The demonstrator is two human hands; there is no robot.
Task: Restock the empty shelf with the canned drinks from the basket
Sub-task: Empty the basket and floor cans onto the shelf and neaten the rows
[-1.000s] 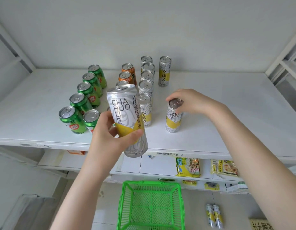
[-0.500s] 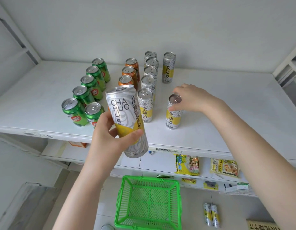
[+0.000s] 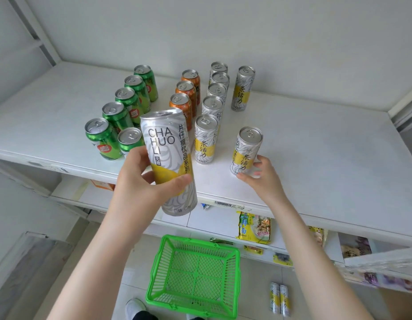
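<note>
- Head view, change: the right hand (image 3: 261,179) was on the lid of the front tea can (image 3: 246,150) a second ago. It has dropped to the can's foot, thumb on the near side and fingers (image 3: 258,163) curled round the far side, grasping it low.
- That can stands upright on the shelf (image 3: 327,162) about where it stood before. It is at the front of a second column, well in front of the lone back tea can (image 3: 243,88).
- The left hand (image 3: 140,181) is unchanged, its fingers clenched round the raised tea can (image 3: 169,162) held off the shelf's front edge.
- Reading: the front can counts as placed, with only trimming of position left. The raised can looks like the next to go in.
- The green basket (image 3: 155,273) on the floor shows bare mesh. Two floor cans (image 3: 280,299) lie apart from it, to its right.
- Hard to make out: the right fingertips are blurred, so firmness of contact is uncertain.
- The raised can hides the front of the orange can row (image 3: 186,93) and part of the green can row (image 3: 131,100).
- The shelf's ends run out of view.
</note>
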